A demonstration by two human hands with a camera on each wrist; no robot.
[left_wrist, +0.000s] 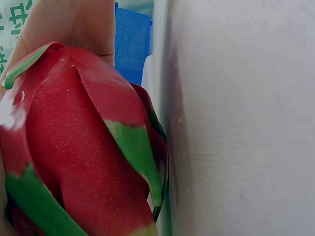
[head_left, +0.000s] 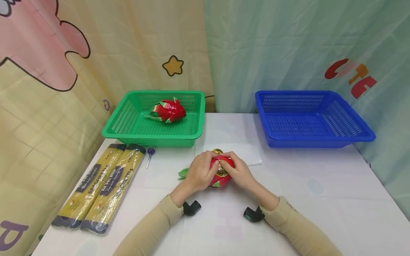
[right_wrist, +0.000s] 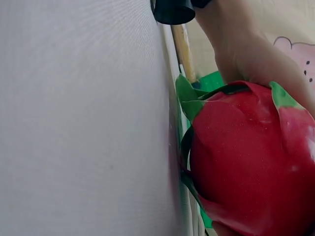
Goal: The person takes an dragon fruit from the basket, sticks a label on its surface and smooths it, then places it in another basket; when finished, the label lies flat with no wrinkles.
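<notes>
In the head view a red dragon fruit (head_left: 219, 182) with green-tipped scales is held low over the table between both hands. My left hand (head_left: 200, 170) grips its left side, and my right hand (head_left: 239, 170) curls round the right side; the thumbs and fingertips meet over its top. A round black-and-gold label (head_left: 221, 171) shows on the fruit between the hands. Green leafy tips (head_left: 183, 173) stick out past the left hand. Up close, the left wrist view shows the glossy red skin of the dragon fruit (left_wrist: 83, 142), as does the right wrist view (right_wrist: 246, 162).
Behind the hands lies a flat white sheet (head_left: 248, 153) with a similar gold label (head_left: 217, 151). A green basket (head_left: 153, 136) holds another dragon fruit (head_left: 169, 111). At the right stands a blue basket (head_left: 317, 138). Two spaghetti packs (head_left: 102, 185) and a lollipop (head_left: 150, 152) lie left.
</notes>
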